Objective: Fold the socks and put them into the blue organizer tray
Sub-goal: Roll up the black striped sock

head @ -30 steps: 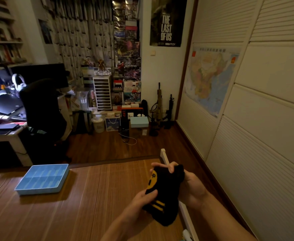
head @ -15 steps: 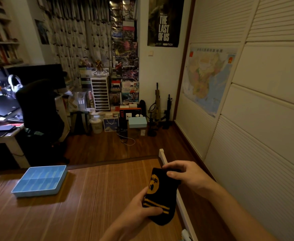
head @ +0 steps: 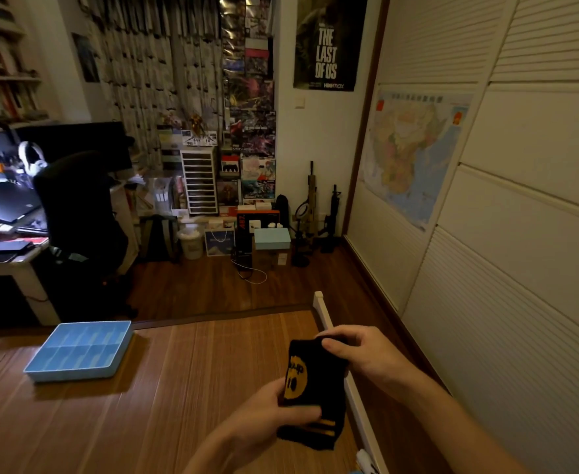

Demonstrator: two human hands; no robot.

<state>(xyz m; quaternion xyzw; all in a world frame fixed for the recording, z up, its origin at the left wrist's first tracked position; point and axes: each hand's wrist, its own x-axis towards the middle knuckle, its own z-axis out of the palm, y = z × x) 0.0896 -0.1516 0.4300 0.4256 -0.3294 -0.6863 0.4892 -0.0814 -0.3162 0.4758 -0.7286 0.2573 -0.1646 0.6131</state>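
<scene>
**Sock held mid-fold, tray off to the left**

Black sock (head: 315, 374) is up off the wooden surface (head: 185, 388), near right, likely for folding. Left hand (head: 274, 415) grips its lower part and right hand (head: 360, 354) pinches the top edge. Blue organizer tray (head: 76, 372) sits well apart, far left.

Dim room: wood floor (head: 213, 285), cluttered desk (head: 18, 265), black chair (head: 79, 206), wall map (head: 414, 148), poster (head: 327, 42).

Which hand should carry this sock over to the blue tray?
Left, probably. The left hand grips the black sock low down, and the blue organizer tray sits off to that side. The right hand pinches its top edge, farther from the tray; it would have to reach across.
</scene>
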